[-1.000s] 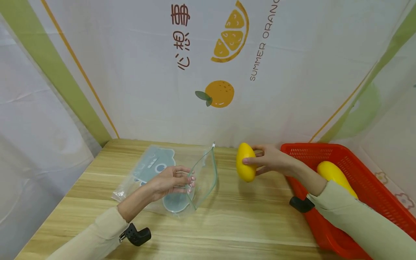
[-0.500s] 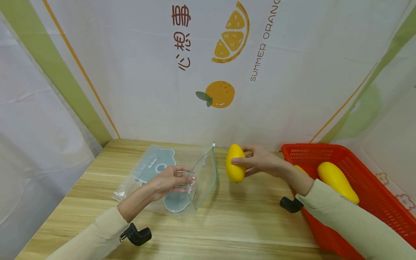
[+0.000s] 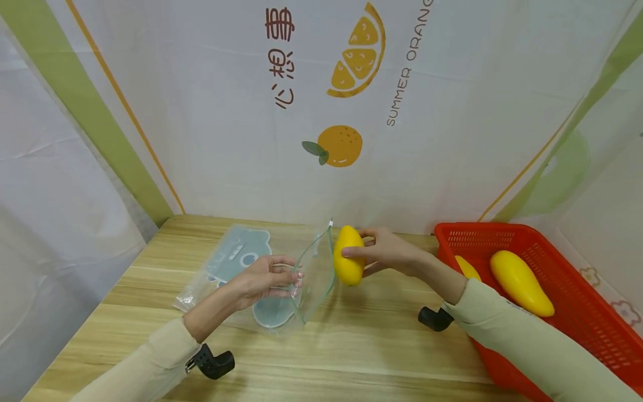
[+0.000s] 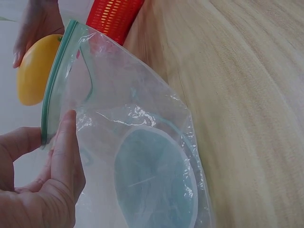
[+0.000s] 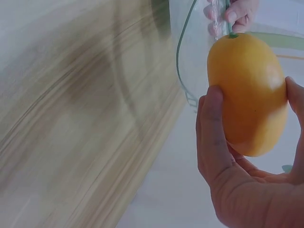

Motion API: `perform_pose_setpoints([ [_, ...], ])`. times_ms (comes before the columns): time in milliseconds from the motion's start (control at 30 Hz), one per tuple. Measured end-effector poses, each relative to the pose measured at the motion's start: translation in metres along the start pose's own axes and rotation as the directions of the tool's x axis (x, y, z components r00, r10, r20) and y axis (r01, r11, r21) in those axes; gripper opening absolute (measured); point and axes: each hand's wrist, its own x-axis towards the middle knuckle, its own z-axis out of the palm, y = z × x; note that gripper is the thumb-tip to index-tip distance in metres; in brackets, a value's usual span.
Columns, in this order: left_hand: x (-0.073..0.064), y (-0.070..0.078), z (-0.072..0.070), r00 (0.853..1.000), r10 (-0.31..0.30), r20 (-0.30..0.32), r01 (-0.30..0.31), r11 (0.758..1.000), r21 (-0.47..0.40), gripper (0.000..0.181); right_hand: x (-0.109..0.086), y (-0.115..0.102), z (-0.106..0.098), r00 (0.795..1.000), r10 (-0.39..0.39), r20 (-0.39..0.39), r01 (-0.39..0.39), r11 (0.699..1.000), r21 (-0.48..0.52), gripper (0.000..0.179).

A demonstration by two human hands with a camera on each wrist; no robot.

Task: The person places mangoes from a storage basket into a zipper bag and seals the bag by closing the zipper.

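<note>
My left hand [image 3: 263,282] pinches the near edge of a clear zip bag [image 3: 313,279] whose mouth gapes toward the right. The bag has a green seal strip and a blue-grey print, and lies along the table. My right hand [image 3: 389,251] grips a smooth yellow mango [image 3: 349,257] between thumb and fingers, holding it upright at the bag's mouth. In the left wrist view the mango [image 4: 35,71] shows just beyond the green seal [image 4: 57,80]. The right wrist view shows the mango [image 5: 247,95] with its small green stem end toward the bag.
A red plastic basket [image 3: 489,237] stands at the right of the wooden table [image 3: 382,357]. Inside lie another mango [image 3: 522,282] and part of one more [image 3: 467,268], half hidden by the right arm. A printed white curtain [image 3: 226,156] hangs behind the table.
My right hand has carried the mango leftward, from beside the basket up to the bag's mouth. The left hand and the bag have stayed in place.
</note>
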Motion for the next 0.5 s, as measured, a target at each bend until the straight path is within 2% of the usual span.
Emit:
perform_pose_setpoints([
  [500,0.001,0.003,0.000,1.000,-0.002,-0.012,0.002,1.000,0.008,0.049,0.011,-0.002,0.017,1.000,-0.022,0.006,0.022,1.000,0.015,0.061],
])
